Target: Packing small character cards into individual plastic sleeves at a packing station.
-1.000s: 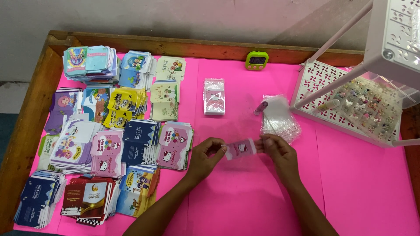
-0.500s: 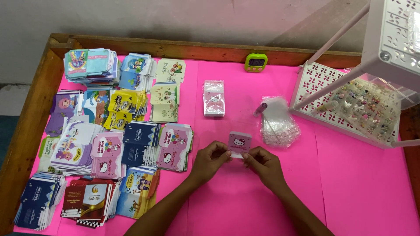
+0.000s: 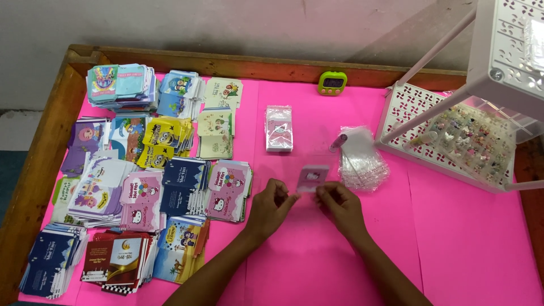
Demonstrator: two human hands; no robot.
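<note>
Two bare hands meet over a pink table cover (image 3: 317, 266), pinching a small pink card (image 3: 313, 178) between them. The left hand (image 3: 271, 207) curls nearly closed, its thumb and forefinger nipping the card's lower left corner, while the right hand (image 3: 340, 207) is likewise drawn in, fingertips gripping the lower right corner; neither palm lies flat, and the remaining fingers are folded under. Whether the card already sits inside a clear sleeve cannot be told. Just right of the card and slightly above it lies a loose heap of clear plastic sleeves (image 3: 362, 158), with a small pink tube-shaped thing (image 3: 338, 142) resting at the heap's left edge. Above the card, well apart from it, sits a neat stack of wrapped pink cards (image 3: 279, 128). Farther above the card, against the wooden table rim (image 3: 294, 65), stands a green digital timer (image 3: 332, 83). Left of the card spread many piles of printed cards (image 3: 141, 175) in blue, yellow, pink, purple and dark red, the nearest pile just beside the left hand. Right of the card, beyond the sleeves, a white perforated rack (image 3: 408, 113) holds a clear box of small trinkets (image 3: 470, 141).
</note>
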